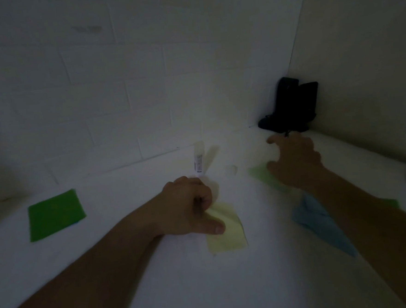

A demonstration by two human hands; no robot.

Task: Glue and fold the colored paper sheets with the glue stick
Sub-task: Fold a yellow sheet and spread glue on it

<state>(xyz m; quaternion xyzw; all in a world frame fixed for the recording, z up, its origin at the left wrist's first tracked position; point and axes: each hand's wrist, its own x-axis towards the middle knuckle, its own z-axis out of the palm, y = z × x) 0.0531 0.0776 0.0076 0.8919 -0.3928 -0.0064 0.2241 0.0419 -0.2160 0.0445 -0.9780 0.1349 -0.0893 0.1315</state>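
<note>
Two bare forearms reach in from the bottom edge of the dim picture. No sleeves show anywhere along them, and nothing is worn at either wrist. The left hand (191, 207) and the right hand (294, 162) carry no rings or gloves. One short, unpainted thumbnail shows on the left hand.

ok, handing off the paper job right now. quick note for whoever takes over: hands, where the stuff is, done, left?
Left hand: fingers curled, pinching the folded-up corner of the yellow sheet.
Right hand: open, reaching over the pale green sheet, holding nothing.
Glue stick: upright beyond the left hand, ungripped; small cap-like piece beside it.
Blue sheet lies under the right forearm; bright green sheet far left, flat.
Done: yellow fold started.
Left: the other sheets look unfolded; glue state unclear.
</note>
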